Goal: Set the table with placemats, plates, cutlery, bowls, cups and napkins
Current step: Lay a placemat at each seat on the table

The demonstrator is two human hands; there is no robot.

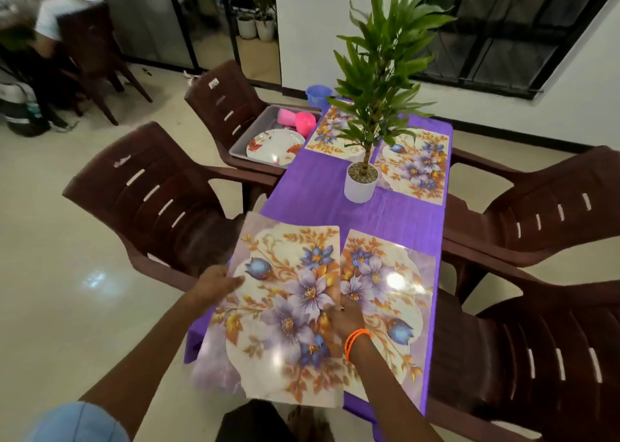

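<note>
Placemat number four (288, 310), near-left corner of the table (312, 190): not flat yet, its left and near edges overhang the purple cloth. Left hand (218, 282) grips the left edge, thumb on top. Right hand (345, 317), orange band at the wrist, pinches the right edge where it meets the neighbouring mat (385, 307), which lies flat at near right. Beyond the potted plant (362, 176), two more mats are down: far left (330, 133) and far right (416, 166). I judge the placemat stage nearly done once this one is squared up. Further off, a grey tray (241, 143) sits on the far-left chair (228, 106), holding a flowered plate (273, 146) and pink cups (298, 121). Nothing from it is on the table yet. I see no cutlery, bowls or napkins.
</note>
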